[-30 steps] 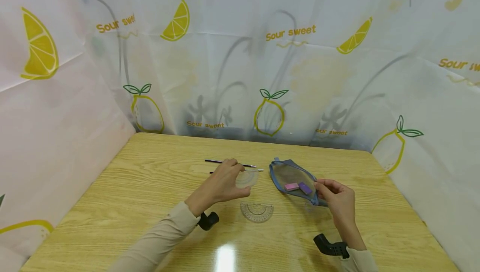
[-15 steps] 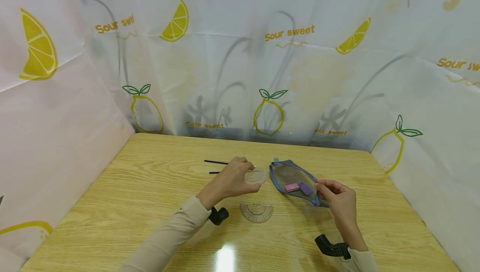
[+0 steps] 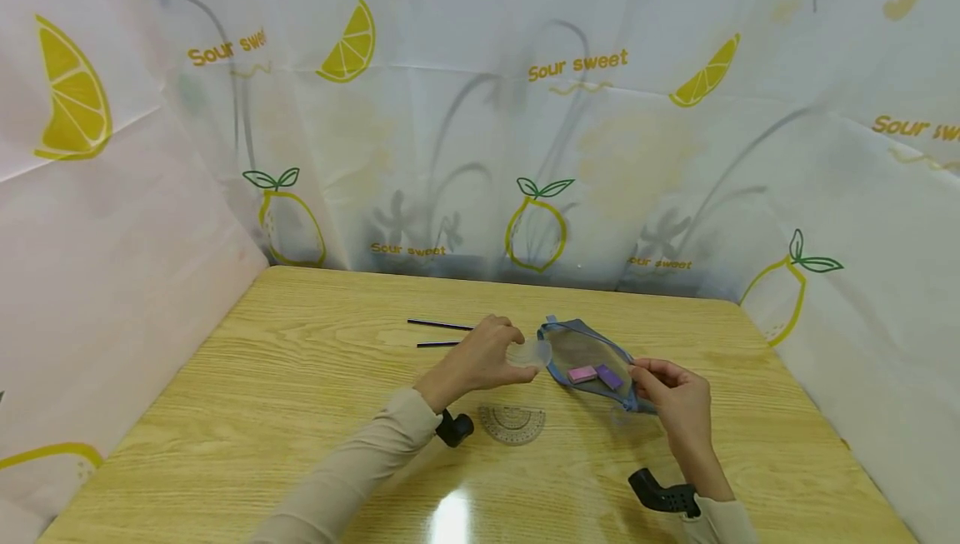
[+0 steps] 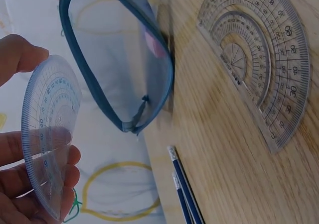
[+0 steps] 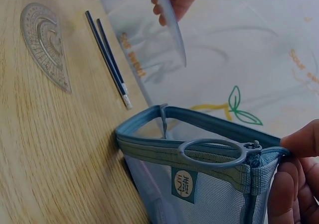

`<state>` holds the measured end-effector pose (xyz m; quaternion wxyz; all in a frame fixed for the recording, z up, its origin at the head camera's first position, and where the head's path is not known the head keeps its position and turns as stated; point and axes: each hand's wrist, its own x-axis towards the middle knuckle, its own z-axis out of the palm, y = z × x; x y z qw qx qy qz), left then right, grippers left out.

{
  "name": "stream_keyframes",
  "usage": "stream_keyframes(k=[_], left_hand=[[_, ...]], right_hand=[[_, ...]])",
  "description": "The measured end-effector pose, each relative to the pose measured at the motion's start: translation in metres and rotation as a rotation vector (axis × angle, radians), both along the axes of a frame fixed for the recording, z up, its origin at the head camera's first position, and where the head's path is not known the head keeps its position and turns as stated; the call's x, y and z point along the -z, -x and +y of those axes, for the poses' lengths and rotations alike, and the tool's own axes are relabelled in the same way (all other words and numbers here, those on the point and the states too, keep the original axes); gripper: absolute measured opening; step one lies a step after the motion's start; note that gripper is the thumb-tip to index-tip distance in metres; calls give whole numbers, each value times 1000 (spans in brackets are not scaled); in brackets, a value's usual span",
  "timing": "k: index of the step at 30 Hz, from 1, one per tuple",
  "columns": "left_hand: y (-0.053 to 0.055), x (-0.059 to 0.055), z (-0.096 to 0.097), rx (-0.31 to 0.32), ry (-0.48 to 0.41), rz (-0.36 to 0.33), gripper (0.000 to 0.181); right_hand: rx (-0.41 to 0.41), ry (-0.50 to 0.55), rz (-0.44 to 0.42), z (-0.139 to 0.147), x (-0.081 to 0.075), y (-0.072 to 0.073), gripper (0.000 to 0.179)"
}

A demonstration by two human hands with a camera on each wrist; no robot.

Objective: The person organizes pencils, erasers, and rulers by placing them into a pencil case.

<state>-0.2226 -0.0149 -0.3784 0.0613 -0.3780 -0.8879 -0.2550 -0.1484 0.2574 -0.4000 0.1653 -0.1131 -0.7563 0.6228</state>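
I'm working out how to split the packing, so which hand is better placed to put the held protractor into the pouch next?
The left hand, I'd judge: its grip has the clear protractor near the open pouch. The right hand is occupied, pinching the pouch at one end.

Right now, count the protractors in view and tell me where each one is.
2. One clear protractor is held in the left hand; another protractor lies flat on the table. Part of the pouch's inside is hidden.
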Motion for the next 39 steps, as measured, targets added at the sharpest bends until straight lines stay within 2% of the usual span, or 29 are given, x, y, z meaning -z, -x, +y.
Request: stream_keyframes(k=[5, 12, 18, 26, 35, 39], left_hand=[[4, 5, 10, 36, -13, 23, 41], [7, 13, 22, 42, -18, -2, 40], [10, 17, 33, 56, 6, 16, 43], [15, 22, 46, 52, 32, 62, 42], [19, 28, 56, 106, -16, 130, 32], [19, 31, 59, 95, -2, 105, 33]], right_hand=[[5, -13, -4, 2, -2, -1, 24], [-1, -34, -5, 2, 2, -1, 23], [-1, -29, 12, 1, 1, -1, 23], [-4, -17, -7, 0, -2, -1, 25], [-6, -28, -4, -1, -1, -1, 22], [-4, -29, -5, -1, -1, -2, 23]])
